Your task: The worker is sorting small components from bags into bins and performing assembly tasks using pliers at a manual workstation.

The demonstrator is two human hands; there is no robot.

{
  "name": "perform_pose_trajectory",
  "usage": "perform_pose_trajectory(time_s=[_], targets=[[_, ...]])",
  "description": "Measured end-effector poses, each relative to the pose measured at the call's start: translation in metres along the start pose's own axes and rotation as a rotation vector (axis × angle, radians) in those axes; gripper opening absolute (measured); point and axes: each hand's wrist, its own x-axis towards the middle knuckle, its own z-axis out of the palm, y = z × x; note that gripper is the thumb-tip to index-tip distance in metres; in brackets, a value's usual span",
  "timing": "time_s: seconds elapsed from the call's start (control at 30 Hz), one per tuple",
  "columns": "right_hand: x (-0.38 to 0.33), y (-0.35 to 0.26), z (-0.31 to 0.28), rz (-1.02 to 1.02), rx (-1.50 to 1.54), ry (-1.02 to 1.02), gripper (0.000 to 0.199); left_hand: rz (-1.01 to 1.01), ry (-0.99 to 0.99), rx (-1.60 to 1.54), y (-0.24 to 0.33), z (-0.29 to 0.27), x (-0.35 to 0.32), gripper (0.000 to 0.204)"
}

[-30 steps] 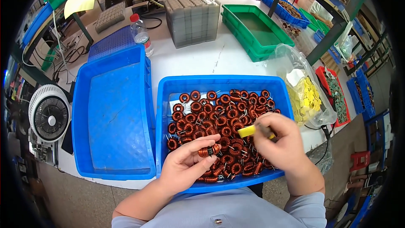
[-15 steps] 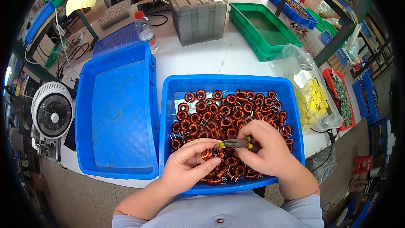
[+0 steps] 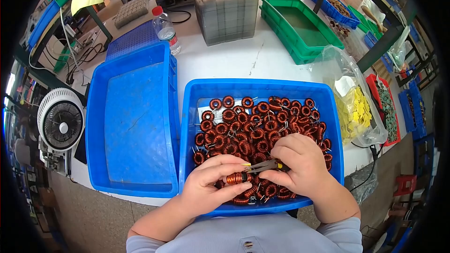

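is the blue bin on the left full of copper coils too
No, the left blue bin shows only its bare bottom; the copper coils all lie in the right blue bin.

Empty blue bin [image 3: 133, 126], white fan [image 3: 61, 121], water bottle [image 3: 165, 29], green tray [image 3: 300, 26]

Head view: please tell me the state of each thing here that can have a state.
left hand: closed on a copper coil
right hand: gripping a yellow-handled tool at the coil
right blue bin: filled with copper coils
left blue bin: empty
green tray: empty
water bottle: upright, capped
plastic bag: open, holding yellow pieces
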Motion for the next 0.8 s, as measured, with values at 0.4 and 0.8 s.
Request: perform_pose_trajectory(time_s=[0.4,0.8], targets=[[0.0009,-0.0035,0.0005,0.017,-0.028,-0.03,0.039,0.028,0.009,0.074,-0.0013,0.0014,-0.0009,0.039],[0.0002,-0.002,0.0022,0.028,-0.019,-0.051,0.038,0.085,0.045,0.107,-0.0052,0.0029,0.0007,0.037]])
